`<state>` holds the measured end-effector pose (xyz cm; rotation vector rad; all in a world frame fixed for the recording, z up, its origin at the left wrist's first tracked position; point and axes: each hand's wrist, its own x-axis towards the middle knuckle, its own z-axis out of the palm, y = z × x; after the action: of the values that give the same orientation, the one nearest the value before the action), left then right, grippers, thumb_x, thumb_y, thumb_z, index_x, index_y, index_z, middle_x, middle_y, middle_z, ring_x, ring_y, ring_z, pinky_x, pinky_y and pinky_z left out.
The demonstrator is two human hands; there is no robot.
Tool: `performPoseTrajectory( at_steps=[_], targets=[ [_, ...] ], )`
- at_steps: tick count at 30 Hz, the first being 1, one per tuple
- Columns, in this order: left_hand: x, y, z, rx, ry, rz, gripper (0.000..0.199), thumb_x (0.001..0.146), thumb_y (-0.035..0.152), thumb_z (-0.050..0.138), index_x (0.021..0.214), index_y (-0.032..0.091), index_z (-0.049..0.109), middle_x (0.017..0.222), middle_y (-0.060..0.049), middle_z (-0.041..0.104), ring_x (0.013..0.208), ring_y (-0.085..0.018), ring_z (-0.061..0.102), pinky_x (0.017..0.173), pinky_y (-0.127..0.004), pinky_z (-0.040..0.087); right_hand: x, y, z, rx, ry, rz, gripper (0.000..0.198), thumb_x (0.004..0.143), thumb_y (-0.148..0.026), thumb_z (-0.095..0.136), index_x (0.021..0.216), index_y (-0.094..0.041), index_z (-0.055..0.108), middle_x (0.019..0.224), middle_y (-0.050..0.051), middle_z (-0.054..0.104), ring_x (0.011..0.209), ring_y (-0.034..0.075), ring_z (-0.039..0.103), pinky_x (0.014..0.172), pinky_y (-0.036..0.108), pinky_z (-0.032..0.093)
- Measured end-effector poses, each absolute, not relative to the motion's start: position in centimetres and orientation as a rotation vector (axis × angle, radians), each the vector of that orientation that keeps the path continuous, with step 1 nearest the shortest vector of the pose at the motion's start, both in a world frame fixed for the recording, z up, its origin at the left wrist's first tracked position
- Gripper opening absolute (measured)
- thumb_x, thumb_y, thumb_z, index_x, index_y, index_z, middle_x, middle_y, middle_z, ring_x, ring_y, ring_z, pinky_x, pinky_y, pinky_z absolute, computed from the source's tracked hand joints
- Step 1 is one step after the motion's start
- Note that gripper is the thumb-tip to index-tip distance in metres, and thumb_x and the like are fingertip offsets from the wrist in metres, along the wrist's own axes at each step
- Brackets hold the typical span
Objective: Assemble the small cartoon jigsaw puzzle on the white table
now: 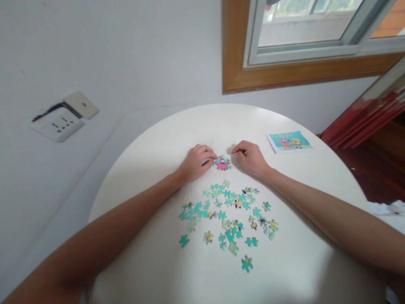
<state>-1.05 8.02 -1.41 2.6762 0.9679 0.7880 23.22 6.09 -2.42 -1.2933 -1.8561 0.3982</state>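
A small patch of joined jigsaw puzzle pieces [222, 164] with a pink cartoon figure lies on the white round table [152, 156]. At its left edge is my left hand [198, 162], thumb and index finger closing on the border pieces. Just right of the patch, my right hand [251, 157] rests on the table with its fingers curled; whether a piece is inside is hidden. Nearer to me, several loose puzzle pieces [229, 234] are scattered, mostly turquoise and pale green, some with yellow or dark print. One loose piece [247, 263] lies closest to me.
A picture card [289, 142] of two cartoon figures lies at the table's far right. Behind the table are a white wall [142, 50] with a socket [58, 123] and a wood-framed window [236, 80]. A red curtain [360, 120] hangs at right.
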Motion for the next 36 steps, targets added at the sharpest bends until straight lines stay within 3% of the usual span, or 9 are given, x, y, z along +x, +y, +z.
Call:
performPoseTrajectory(
  at_steps=[36],
  targets=[
    [-1.15, 8.25, -1.60, 2.664, 0.985, 0.837, 0.021, 0.090, 0.014, 0.054, 0.100, 0.020, 0.071, 0.101, -0.005, 0.070, 0.098, -0.021, 0.060, 0.092, -0.039, 0.047, 23.17, 6.04, -2.37, -1.304, -1.843, 0.413, 0.030, 0.073, -0.005, 0.046, 0.077, -0.017, 0.073, 0.080, 0.005, 0.068, 0.070, 0.015, 0.057, 0.071, 0.031, 0.042]
  ],
)
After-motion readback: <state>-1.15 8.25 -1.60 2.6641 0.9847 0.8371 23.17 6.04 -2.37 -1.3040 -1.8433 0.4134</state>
